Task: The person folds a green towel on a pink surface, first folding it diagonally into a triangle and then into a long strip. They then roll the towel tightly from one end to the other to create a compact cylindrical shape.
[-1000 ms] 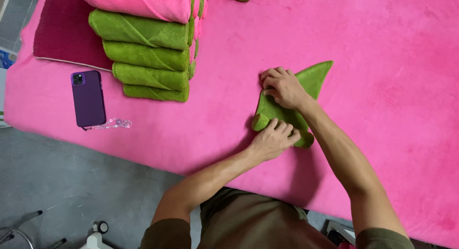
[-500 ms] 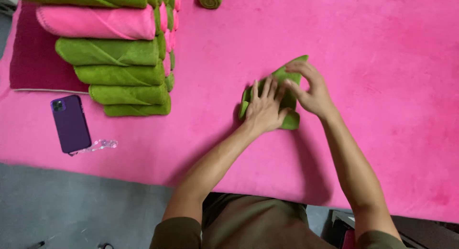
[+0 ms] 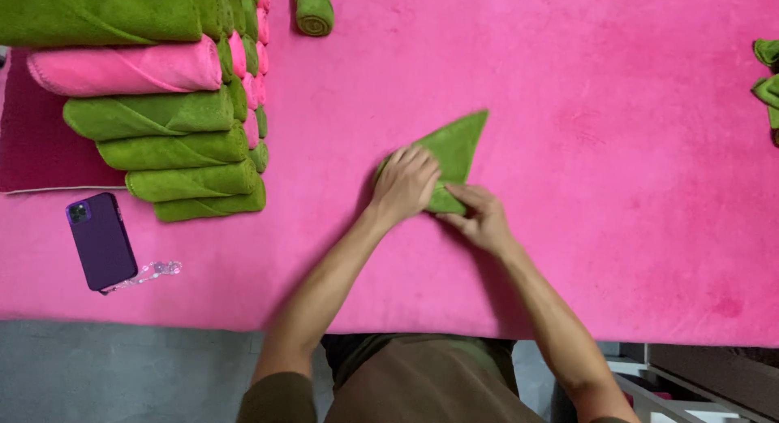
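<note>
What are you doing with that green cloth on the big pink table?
A person is working a small green towel on a table covered in pink cloth. The left hand lies flat on the towel, and the right hand pinches its near edge. One corner of the towel sticks out in a point. At the left lie rolled green and pink towels in rows, with a purple phone in front of them. One more green roll lies at the top.
</note>
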